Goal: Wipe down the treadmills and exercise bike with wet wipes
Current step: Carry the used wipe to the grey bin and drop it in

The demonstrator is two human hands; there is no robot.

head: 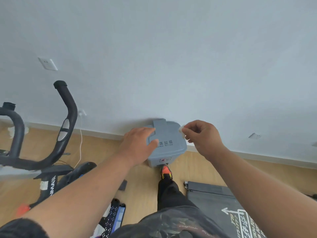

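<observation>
the right hand [202,136] pinches a balled wet wipe [182,131] above the grey bin [169,148] by the far wall; the left hand [139,143], fingers straight, presses its closed lid [164,134]. released now, the wipe could roll off onto the floor [142,177].

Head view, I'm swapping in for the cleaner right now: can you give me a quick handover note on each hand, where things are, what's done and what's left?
Left hand: open, fingers resting on the closed lid of the grey bin by the wall.
Right hand: pinches a small crumpled white wipe above the bin's right rear corner.
A foot in an orange shoe is at the bin's base.
Exercise bike stands left; treadmill lies lower right.
Done: cannot tell which machines were wiped.
Left: open the lid, drop the wipe in, then probably take a fresh wipe for whatever remains.
</observation>
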